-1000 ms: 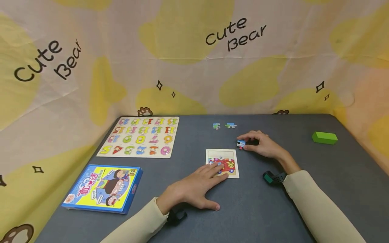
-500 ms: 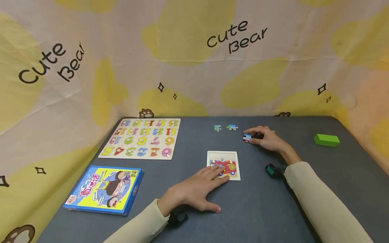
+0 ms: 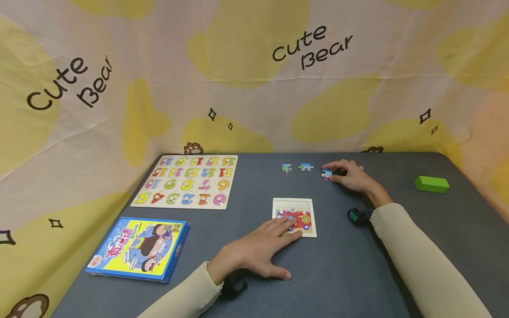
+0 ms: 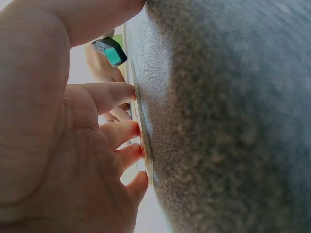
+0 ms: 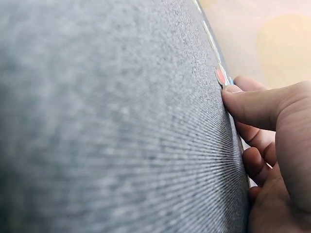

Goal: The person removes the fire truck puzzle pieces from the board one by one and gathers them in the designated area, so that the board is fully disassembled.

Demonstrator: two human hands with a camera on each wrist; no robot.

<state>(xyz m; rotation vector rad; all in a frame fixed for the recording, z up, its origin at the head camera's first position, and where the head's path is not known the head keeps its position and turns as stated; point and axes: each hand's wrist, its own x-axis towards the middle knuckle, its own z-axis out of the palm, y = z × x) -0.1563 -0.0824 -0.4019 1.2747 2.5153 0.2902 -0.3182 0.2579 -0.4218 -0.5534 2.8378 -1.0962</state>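
Note:
My right hand (image 3: pixel 355 177) pinches a small blue puzzle piece (image 3: pixel 326 173) with a red tab between thumb and forefinger, low at the table's far side. In the right wrist view the thumb (image 5: pixel 243 102) presses on the edge of this piece (image 5: pixel 220 75). Two more puzzle pieces, a small one (image 3: pixel 286 168) and a wider one (image 3: pixel 305 167), lie in a row to its left. Nearer to me is a small framed jigsaw puzzle (image 3: pixel 294 202) with a red vehicle picture. My left hand (image 3: pixel 260 247) rests spread over its lower left part, fingertips (image 4: pixel 130 130) touching it.
A number board (image 3: pixel 199 204) lies at the back left, upside down to me. In front of it sits a blue and yellow picture box (image 3: pixel 149 251). A green block (image 3: pixel 432 184) stands at the far right. A patterned cloth (image 3: pixel 238 66) hangs behind the table.
My right hand has moved away from the framed puzzle, up and to the right, carrying the pinched piece close to the row of loose pieces. The left hand stays on the puzzle.

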